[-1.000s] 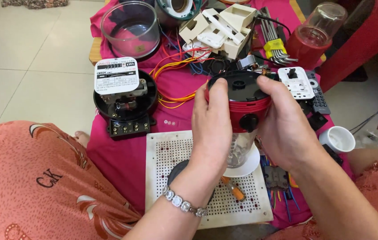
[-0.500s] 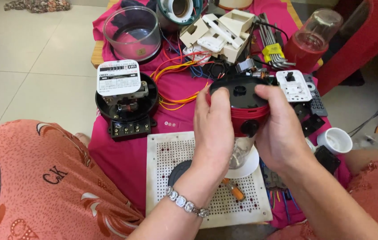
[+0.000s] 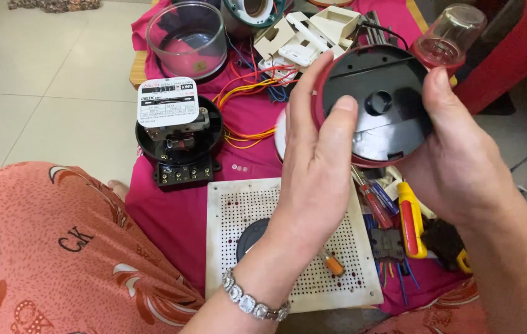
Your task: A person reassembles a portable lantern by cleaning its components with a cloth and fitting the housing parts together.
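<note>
Both hands hold up a round red appliance base (image 3: 376,105), tilted so its black underside with a centre hole faces me. My left hand (image 3: 316,167) grips its left rim, fingers curled over the edge. My right hand (image 3: 452,154) supports the right side, thumb on the rim. Below the hands lies a white perforated board (image 3: 238,210) with a dark round part on it and a small orange-handled screwdriver (image 3: 332,265).
A black electric meter (image 3: 177,139) with a white label sits left on the pink cloth. A glass bowl (image 3: 186,38), white plastic housings (image 3: 303,34), orange wires (image 3: 245,93) and a clear red-based jar (image 3: 449,34) lie behind. Screwdrivers and a yellow tool (image 3: 409,219) rest at right.
The red base was lifted off the board and tipped up toward me, its black underside now showing. Both hands rose with it.
</note>
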